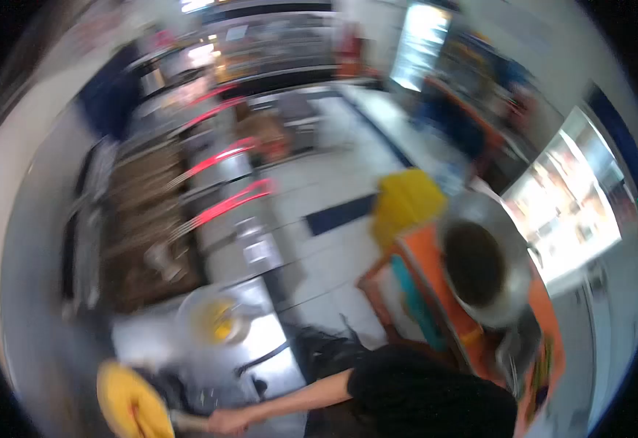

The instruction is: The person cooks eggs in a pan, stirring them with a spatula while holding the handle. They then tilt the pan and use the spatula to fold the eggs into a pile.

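My right hand (227,421), at the end of a bare forearm below a black sleeve, is closed around the handle of a pan (189,421) at the lower left. A round yellow, egg-like layer (130,403) with a reddish mark fills the visible face of the pan. The pan is over dark burner parts on a steel counter (264,303). Just beyond, a pale bowl (187,314) has something yellow in it. My left hand is out of view.
Deep fryers (143,241) with red-handled baskets (235,201) line the left side. A large metal bowl (512,281) with dark contents stands on an orange table (436,252) at right, beside a yellow bin (410,197). A lit display fridge (571,197) is farther right. Motion blurs the view.
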Motion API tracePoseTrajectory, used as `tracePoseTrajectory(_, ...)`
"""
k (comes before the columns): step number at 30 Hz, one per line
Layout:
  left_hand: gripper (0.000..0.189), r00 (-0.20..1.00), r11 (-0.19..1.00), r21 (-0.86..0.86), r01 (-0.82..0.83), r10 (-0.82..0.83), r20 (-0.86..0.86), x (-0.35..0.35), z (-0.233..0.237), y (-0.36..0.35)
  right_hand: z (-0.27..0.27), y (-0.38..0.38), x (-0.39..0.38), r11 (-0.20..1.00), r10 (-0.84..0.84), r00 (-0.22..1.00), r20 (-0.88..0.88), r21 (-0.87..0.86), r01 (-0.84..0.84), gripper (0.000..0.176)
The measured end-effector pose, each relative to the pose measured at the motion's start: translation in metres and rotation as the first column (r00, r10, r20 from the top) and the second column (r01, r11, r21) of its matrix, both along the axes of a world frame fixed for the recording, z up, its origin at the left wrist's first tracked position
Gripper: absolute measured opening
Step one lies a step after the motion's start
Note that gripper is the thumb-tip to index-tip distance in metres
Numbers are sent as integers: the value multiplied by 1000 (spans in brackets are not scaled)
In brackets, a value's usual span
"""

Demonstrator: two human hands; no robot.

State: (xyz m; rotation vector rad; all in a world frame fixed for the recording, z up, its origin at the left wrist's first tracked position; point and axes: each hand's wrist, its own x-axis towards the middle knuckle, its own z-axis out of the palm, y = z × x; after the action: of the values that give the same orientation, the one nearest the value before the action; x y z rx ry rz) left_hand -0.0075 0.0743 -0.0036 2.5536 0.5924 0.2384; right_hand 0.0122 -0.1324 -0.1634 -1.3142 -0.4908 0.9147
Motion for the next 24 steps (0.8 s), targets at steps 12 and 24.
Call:
tracePoseTrajectory(12,25,910,905,114,-410,414,-14,10,13,12,60,-27,14,969,227,871,-435,14,-246,32)
tracePoseTrajectory(24,24,931,914,180,-364,355,81,12,0,18,62,-7,17,961,224,811,-540,-15,-275,17)
